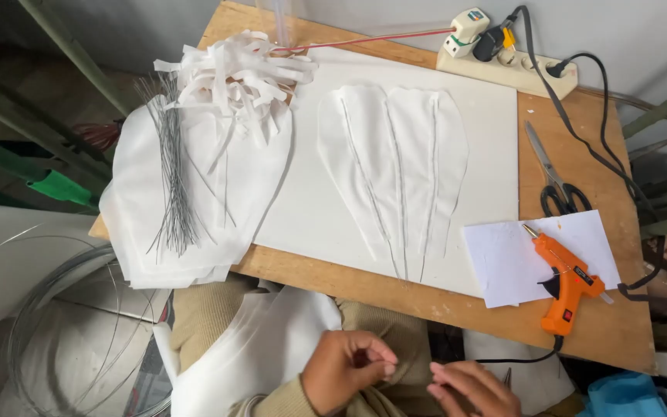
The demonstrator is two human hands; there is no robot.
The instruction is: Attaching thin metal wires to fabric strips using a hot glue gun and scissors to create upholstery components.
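Both hands sit low over the lap, cut by the frame edge: left hand (pixel 347 369) curled, fingertips pinched on something too thin to make out; right hand (pixel 472 388) flat, fingers together, holding nothing visible. White fabric sheet (pixel 260 347) lies on the lap just beside the left hand, below the wooden table (pixel 596 324).

The surface (pixel 580 324) is tan, bare wood. On it lies a white board (pixel 488 139) with white petal shapes (pixel 391 162) lined by thin grey wires. The fabric stack (pixel 140 224) and the paper strips (pixel 233 77) are white; the wire bundle (pixel 173 177) is grey. The glue gun (pixel 565 282) is orange with black trim, the scissors (pixel 557 181) silver with black handles, the power strip (pixel 507 69) cream.
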